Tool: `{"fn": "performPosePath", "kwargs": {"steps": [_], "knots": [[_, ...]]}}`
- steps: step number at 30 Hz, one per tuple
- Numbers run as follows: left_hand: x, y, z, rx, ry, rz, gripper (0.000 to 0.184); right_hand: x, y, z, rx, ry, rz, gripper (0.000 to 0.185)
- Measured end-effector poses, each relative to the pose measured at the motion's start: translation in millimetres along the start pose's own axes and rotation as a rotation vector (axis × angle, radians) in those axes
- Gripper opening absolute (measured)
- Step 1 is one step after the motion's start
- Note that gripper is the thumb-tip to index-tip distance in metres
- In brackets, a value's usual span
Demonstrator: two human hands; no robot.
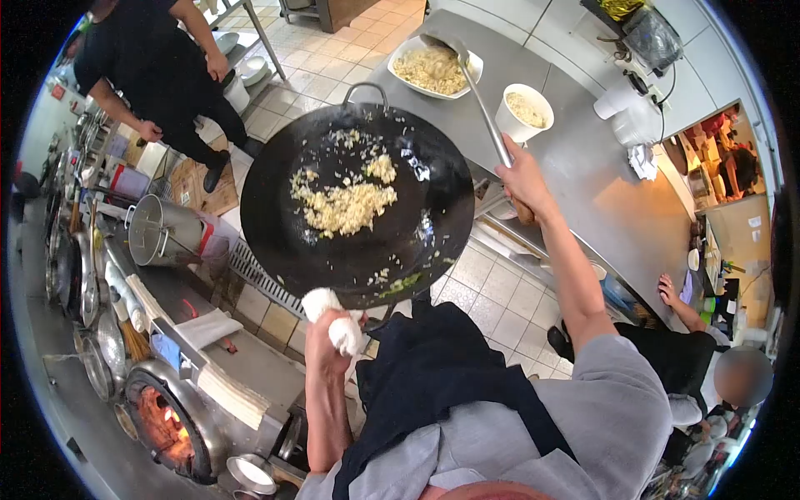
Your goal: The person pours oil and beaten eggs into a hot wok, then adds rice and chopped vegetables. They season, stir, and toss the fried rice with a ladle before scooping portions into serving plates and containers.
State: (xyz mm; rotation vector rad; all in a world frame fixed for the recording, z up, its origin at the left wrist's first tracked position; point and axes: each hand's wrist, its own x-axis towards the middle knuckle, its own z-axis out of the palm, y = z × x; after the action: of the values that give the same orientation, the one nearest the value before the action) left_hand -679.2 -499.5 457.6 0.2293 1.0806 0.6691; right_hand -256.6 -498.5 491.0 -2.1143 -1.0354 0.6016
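A large black wok [437, 192] is held up in front of me with some fried rice [350, 208] in its middle. My left hand [327, 337] grips its near edge through a folded white cloth [340, 325]. My right hand [525, 179] is closed around the wooden-ended handle of a long metal ladle [492, 125]. The ladle's bowl rests over a white dish [395, 73] heaped with fried rice on the steel counter. Beside the dish stands a white tub [523, 133], also with rice in it.
The steel counter [600, 183] runs along the right. A lit burner [171, 425] flames at lower left, near a metal pot [154, 233] and hanging utensils. One person [150, 75] stands at upper left; another person [667, 358] is at lower right.
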Motion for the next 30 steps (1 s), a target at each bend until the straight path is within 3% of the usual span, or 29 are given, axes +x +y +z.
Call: {"fn": "performPosePath", "kwargs": {"steps": [6, 9, 13, 14, 15, 17, 19, 21, 22, 23, 24, 27, 29, 30], "knots": [[-7, -36, -37, -0.144, 0.088, -0.152, 0.01, -3, 21, 15, 0.074, 0.066, -0.058, 0.073], [-9, -47, -60, -0.279, 0.045, -0.299, 0.008, -76, -15, 16, 0.396, -0.058, 0.0, 0.076], [-14, -49, -89, -0.443, -0.066, -0.409, 0.007, -188, -24, 19, 0.504, -0.387, 0.214, 0.08], [-13, -46, -91, -0.366, 0.065, -0.336, 0.006, -212, -16, 27, 0.569, -0.468, 0.271, 0.08], [-12, -36, -76, -0.462, 0.011, -0.197, 0.008, -237, -4, 40, 0.633, -0.558, 0.336, 0.079], [31, -25, -89, -0.447, 0.131, -0.247, 0.013, -268, 3, 60, 0.652, -0.64, 0.446, 0.078], [113, -38, -138, -0.484, -0.258, -0.221, 0.014, -269, 1, 75, 0.538, -0.625, 0.5, 0.077], [69, -21, -98, -0.305, -0.002, -0.165, 0.013, -261, -6, 79, 0.574, -0.63, 0.452, 0.078], [52, -24, -105, -0.31, -0.106, -0.154, 0.012, -260, -9, 79, 0.562, -0.614, 0.447, 0.078], [45, -37, -123, -0.332, -0.066, -0.117, 0.01, -262, -13, 79, 0.545, -0.605, 0.452, 0.077], [19, -45, -103, -0.193, 0.145, 0.048, 0.012, -259, -18, 83, 0.522, -0.578, 0.462, 0.078], [-26, -97, -116, 0.172, 0.287, 0.178, 0.023, -242, -14, 107, 0.478, -0.558, 0.382, 0.077], [-28, -111, -130, 0.472, 0.159, 0.317, 0.027, -228, -24, 124, 0.621, -0.724, 0.456, 0.079], [-21, -113, -135, 0.301, 0.228, 0.274, 0.027, -223, -18, 140, 0.682, -0.795, 0.478, 0.079]]}}
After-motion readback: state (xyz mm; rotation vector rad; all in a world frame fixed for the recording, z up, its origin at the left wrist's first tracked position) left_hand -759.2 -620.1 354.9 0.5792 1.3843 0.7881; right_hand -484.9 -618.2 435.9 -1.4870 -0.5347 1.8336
